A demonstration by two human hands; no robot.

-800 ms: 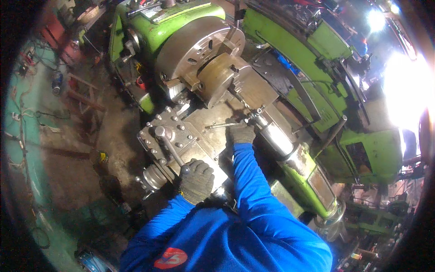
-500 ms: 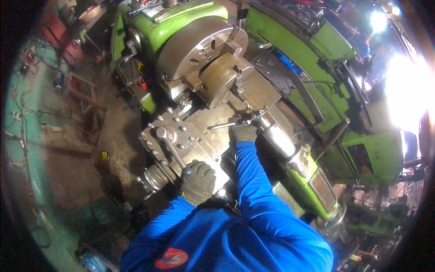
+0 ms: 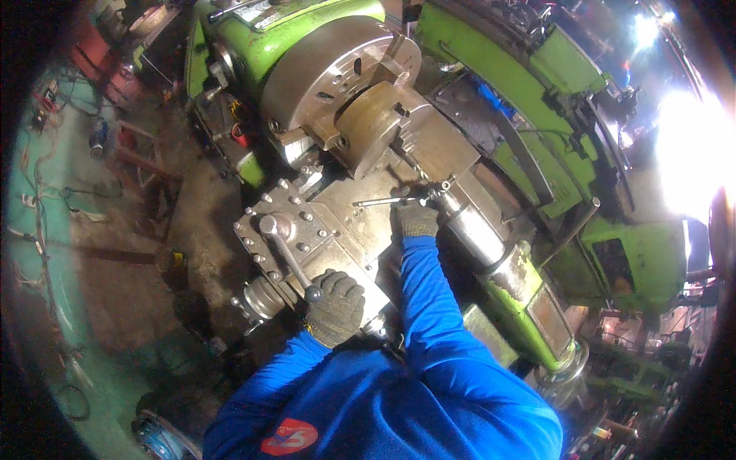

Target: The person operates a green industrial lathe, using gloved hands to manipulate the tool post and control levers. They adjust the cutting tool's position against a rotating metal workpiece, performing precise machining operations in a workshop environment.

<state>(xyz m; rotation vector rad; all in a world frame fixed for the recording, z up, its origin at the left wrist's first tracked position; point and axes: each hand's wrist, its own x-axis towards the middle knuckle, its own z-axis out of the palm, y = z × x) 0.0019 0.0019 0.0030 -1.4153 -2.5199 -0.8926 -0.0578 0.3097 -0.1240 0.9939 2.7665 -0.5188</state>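
Note:
My gloved left hand [image 3: 335, 308] lies on the lathe's slide, fingers extended, beside the black ball knob of the tool post lever [image 3: 290, 257]. The square tool post [image 3: 285, 222] is just ahead of it. My gloved right hand [image 3: 418, 219] is closed around a slim silver bar [image 3: 376, 202] by the tailstock quill [image 3: 477, 239]; its fingertips are partly hidden. Beyond the hand, a drill bit [image 3: 418, 170] points into a round metal workpiece [image 3: 376, 126], which the jaws of the big lathe chuck [image 3: 318, 84] hold.
The green tailstock body [image 3: 529, 295] with its handwheel [image 3: 563, 364] stands at my right. The green headstock [image 3: 257, 38] is at the far left. More green machinery [image 3: 636, 257] stands farther right. A red metal frame [image 3: 142, 165] and cables [image 3: 38, 207] lie on the left floor.
The silver bar's free end has swung slightly away from me, with my right hand still on it. My left hand stays in place. The whole view has shifted a little.

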